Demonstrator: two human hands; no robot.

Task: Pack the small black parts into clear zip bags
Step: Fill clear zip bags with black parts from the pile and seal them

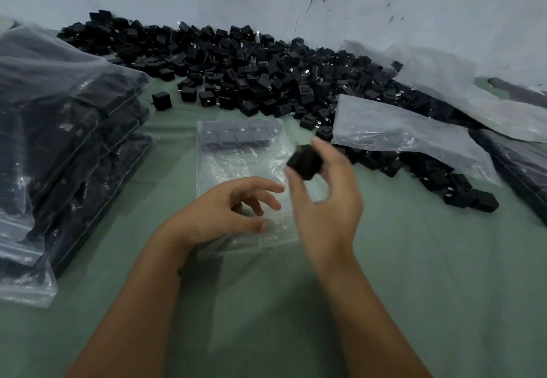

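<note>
We pinch a blurred black part (305, 162) between right hand (322, 200) thumb and fingertips, its orientation unclear; left hand (225, 209) fingers spread loosely over the zip bag (219, 164).

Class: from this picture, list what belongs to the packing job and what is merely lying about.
Job: right hand holding black part; left hand on open zip bag; loose parts pile; filled bags.
Lying about: dark bar at far right.

filled bags (68, 147) left; zip bag (236, 182) centre on cloth (414, 289); loose parts (251, 82) behind; empty bags (408, 138) right
</note>
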